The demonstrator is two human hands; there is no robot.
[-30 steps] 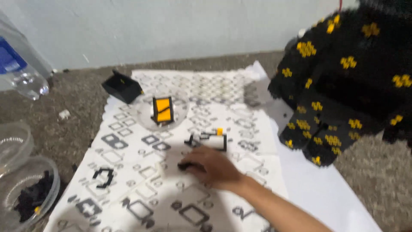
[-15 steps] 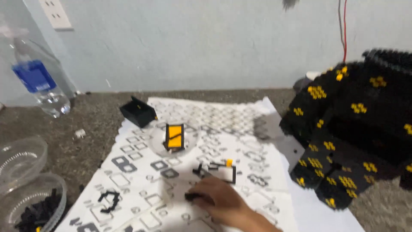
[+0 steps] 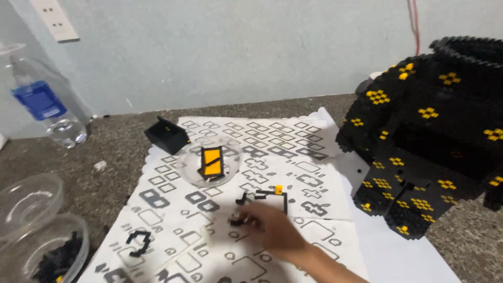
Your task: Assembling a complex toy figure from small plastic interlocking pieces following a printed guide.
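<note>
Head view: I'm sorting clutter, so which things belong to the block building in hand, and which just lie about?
In use: right hand, small black pieces, black frame, instruction sheet, block model, dish with orange part.

Lying about: water bottle, empty tub.

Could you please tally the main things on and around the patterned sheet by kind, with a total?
Clear plastic containers: 3 – a dish on the sheet, two tubs at the left
Plastic water bottle: 1
Large black-and-yellow brick model: 1
Small black brick box: 1
Loose black brick assemblies on the sheet: 2
Hand: 1
Total: 9
</note>
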